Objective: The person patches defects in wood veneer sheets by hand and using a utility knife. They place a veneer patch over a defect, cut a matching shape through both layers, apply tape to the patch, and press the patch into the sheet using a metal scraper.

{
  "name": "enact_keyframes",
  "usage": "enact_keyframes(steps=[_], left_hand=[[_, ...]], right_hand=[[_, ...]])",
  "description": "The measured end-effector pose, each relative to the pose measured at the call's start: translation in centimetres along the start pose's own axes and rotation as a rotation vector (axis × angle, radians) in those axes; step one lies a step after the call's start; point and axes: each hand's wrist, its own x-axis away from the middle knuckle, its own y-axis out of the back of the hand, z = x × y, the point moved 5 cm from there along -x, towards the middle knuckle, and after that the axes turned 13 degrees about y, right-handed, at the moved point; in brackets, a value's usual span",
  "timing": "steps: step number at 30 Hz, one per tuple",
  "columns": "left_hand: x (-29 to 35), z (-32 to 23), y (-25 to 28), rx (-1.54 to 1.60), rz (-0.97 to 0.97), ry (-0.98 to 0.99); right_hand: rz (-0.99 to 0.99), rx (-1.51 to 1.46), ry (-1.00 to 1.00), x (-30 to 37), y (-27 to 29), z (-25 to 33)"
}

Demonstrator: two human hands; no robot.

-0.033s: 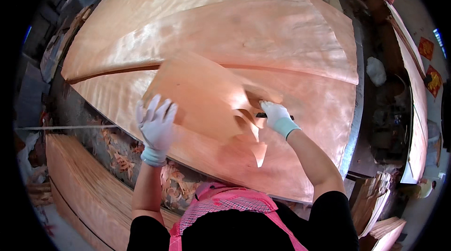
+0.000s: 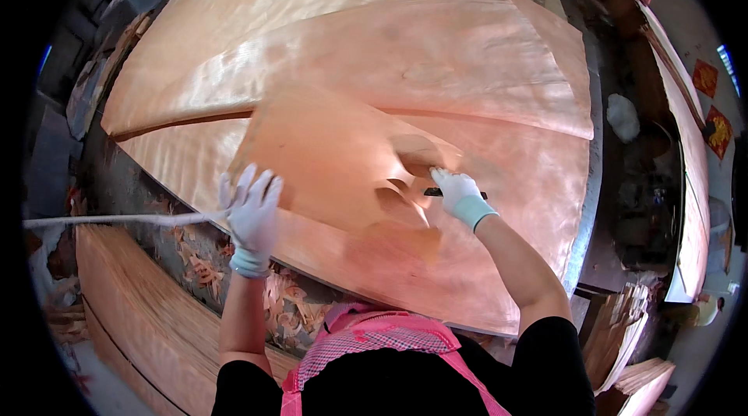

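Observation:
A smaller tan wood veneer sheet [image 2: 323, 155] lies at a slant over larger pale pinkish veneer sheets [image 2: 499, 221]. Its right edge is ragged, with curled, lifted parts and dark gaps. My left hand [image 2: 253, 209], in a white glove, is by the sheet's left edge with its fingers spread; whether it touches the wood I cannot tell. At the ragged right edge, my gloved right hand [image 2: 460, 192] is closed around a slim black tool [image 2: 433, 192] whose ends stick out on both sides. Its fingertips reach the veneer, and the tool's working end cannot be made out.
A white cord [image 2: 125, 220] runs in from the left toward my left hand. Stacked veneer [image 2: 148, 299] stands at the lower left, beside wood scraps [image 2: 206, 272] on the floor. More stacked wood [image 2: 619, 330] is at the lower right. The table's edge [image 2: 590, 206] curves along the right.
The smaller veneer sheet has slid slightly left and its curled right edge has flattened somewhat. My left hand has shifted a little left and down. The right hand stays nearly in place.

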Motion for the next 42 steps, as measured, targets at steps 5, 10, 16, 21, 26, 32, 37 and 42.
enact_keyframes(steps=[5, 10, 16, 21, 26, 32, 37, 42], left_hand=[[5.6, 10.6, -3.9, -0.143, 0.102, 0.107], [9.5, 17.7, -7.8, -0.273, 0.238, 0.281], [14.7, 23.9, -7.6, 0.594, 0.009, 0.928], [5.7, 17.6, -1.9, 1.965, -0.078, 0.993], [-1.4, 10.4, 5.7, 2.029, 0.143, 0.501], [-0.1, 8.0, 5.3, 1.663, 0.178, 0.605], [-0.3, 5.8, 6.2, 1.579, 0.176, 0.537], [1.1, 6.6, 5.3, 1.621, 0.284, 0.544]], right_hand=[[-0.291, 0.071, 0.118, 0.3, -2.1, -1.4], [-0.095, -0.016, 0.007, -0.8, -0.3, -0.7], [-0.111, 0.028, -0.011, -1.6, 2.5, 1.8], [-0.465, -0.295, 0.146, -2.2, 6.3, 3.1], [-0.627, -0.708, 0.372, -4.6, 11.7, 11.5], [-0.729, -0.903, 0.642, -3.0, 18.2, 22.0], [-0.687, -0.893, 0.787, -0.6, 24.1, 32.5], [-0.593, -0.905, 0.659, -0.6, 20.7, 30.8]])
